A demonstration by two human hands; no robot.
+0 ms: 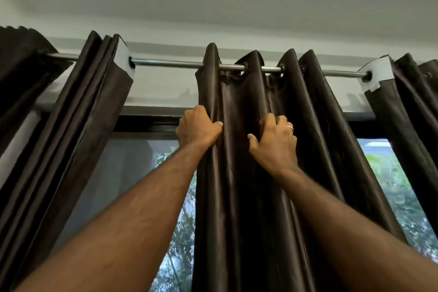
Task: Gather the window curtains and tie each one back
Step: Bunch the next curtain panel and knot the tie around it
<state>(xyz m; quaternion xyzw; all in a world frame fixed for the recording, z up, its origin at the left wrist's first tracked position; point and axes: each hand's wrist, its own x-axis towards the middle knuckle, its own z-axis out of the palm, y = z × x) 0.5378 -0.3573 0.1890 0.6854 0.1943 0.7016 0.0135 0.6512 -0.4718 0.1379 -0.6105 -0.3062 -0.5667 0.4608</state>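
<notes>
While both arms reach up, left hand (198,127) and right hand (275,140) — fingers curled — grip the middle curtain (248,185).

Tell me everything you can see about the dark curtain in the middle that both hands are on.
The middle curtain is dark brown, glossy, satin-like cloth hanging in deep vertical folds. Metal eyelets at its top thread onto a silver rod. The left hand grips its left edge; the right hand clutches a fold beside it. It covers part of the window.

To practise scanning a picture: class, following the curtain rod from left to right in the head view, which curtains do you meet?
Far-left curtain → bunched curtain → middle curtain, gripped by left hand and right hand → right curtain.
</notes>
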